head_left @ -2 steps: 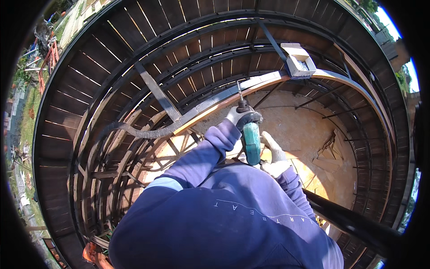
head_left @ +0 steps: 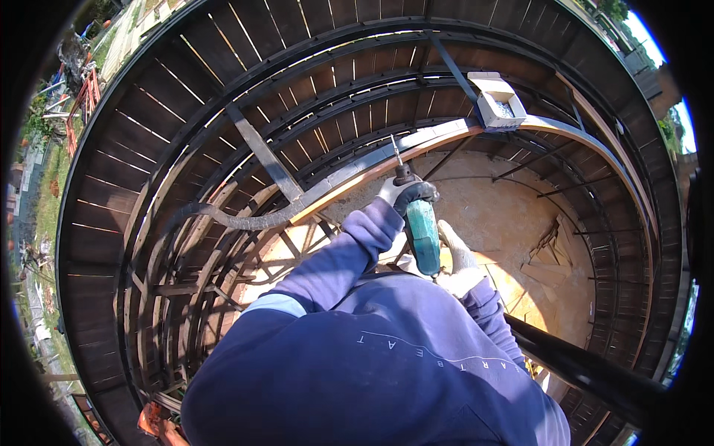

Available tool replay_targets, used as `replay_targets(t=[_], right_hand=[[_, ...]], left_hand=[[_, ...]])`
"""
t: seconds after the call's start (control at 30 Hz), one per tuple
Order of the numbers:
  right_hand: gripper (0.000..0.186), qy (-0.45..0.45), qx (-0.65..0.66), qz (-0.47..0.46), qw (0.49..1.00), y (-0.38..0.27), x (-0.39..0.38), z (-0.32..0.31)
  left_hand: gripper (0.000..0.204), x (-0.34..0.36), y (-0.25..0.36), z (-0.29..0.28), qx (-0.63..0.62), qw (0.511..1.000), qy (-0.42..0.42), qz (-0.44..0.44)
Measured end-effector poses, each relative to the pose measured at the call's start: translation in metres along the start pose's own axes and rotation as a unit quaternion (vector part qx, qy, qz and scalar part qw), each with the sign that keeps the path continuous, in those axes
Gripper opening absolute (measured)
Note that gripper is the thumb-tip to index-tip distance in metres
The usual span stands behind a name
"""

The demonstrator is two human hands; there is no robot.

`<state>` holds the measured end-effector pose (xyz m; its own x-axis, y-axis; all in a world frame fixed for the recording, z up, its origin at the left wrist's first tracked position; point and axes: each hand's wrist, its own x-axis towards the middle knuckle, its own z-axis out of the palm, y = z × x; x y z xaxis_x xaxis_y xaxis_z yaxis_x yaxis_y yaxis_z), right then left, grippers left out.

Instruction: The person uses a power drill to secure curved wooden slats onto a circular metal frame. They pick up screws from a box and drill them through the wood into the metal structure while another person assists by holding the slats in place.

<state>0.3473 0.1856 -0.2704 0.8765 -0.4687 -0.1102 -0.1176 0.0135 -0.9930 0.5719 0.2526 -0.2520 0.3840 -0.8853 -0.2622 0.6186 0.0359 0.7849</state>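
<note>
A green power drill [head_left: 424, 236] with a dark front end is in front of my body, pointing away from me. My left hand [head_left: 407, 195], in a grey and white work glove, is wrapped round its front end just behind the chuck. My right hand [head_left: 460, 260], in a pale glove, grips the drill's rear from the right, some fingers stretched along its side; the handle is mostly hidden beneath. A long drill bit [head_left: 397, 150] overlaps the curved metal rail [head_left: 357, 165] in view; whether it touches the rail, I cannot tell.
An open cardboard box [head_left: 497, 100] of small metal pieces sits on the rail, right of the bit. Slatted dark walls [head_left: 171, 104] and curved ribs ring me. Braces [head_left: 264, 152] join the rail. A black bar [head_left: 587, 368] crosses at lower right; board scraps [head_left: 550, 249] lie below.
The drill has turned slightly: its rear has shifted to the right and its bit tip a little left. Both hands stay on it.
</note>
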Motion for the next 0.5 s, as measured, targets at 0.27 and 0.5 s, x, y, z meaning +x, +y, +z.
replay_targets(t=[0.27, 0.5], right_hand=[[0.040, 0.154, 0.461, 0.214, 0.848, 0.013, -0.014, 0.011], [0.055, 0.105, 0.519, 0.236, 0.815, -0.018, -0.024, 0.007]], left_hand=[[0.007, 0.019, -0.064, -0.006, -0.321, 0.937, -0.076, -0.115], [0.007, 0.016, -0.090, -0.006, -0.357, 0.920, -0.046, -0.157]])
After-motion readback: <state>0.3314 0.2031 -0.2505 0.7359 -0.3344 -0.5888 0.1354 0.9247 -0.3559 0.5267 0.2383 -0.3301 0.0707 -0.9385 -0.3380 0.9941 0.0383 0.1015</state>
